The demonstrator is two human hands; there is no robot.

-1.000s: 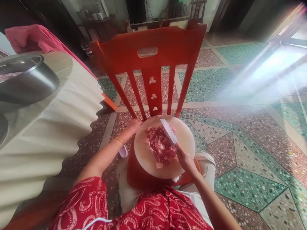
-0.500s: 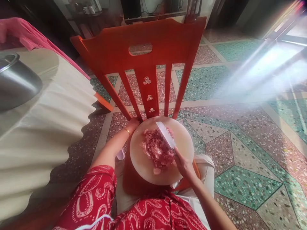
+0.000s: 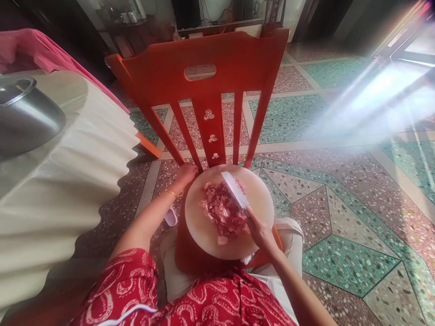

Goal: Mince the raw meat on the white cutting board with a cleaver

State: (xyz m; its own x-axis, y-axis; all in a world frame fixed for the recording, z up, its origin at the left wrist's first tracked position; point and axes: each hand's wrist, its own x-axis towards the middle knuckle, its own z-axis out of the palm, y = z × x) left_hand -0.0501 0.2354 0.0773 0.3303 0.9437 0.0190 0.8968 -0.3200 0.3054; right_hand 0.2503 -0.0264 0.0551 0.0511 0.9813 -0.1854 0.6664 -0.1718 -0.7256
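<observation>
My right hand (image 3: 258, 232) is closed round the handle of a cleaver (image 3: 235, 190). Its broad blade lies slantwise over the upper right of a heap of chopped raw meat (image 3: 219, 209). The heap rests in the middle of a round pale cutting board (image 3: 263, 199), with one larger piece at its near edge. My left hand (image 3: 188, 172) is beside the board's far left edge, at the foot of the chair back's slats. Its fingers look curled in; whatever they may hold is hidden.
The board sits on the seat of an orange-red wooden chair (image 3: 234, 56), its back facing me. To the left, a table with a cream pleated cloth (image 3: 78, 149) bears a steel pot (image 3: 30, 117). A light purple slipper (image 3: 171, 217) is on the patterned floor (image 3: 288, 117).
My left hand and forearm have shifted slightly to the left, and more of the hand shows beside the slats. The cleaver and my right hand look nearly still.
</observation>
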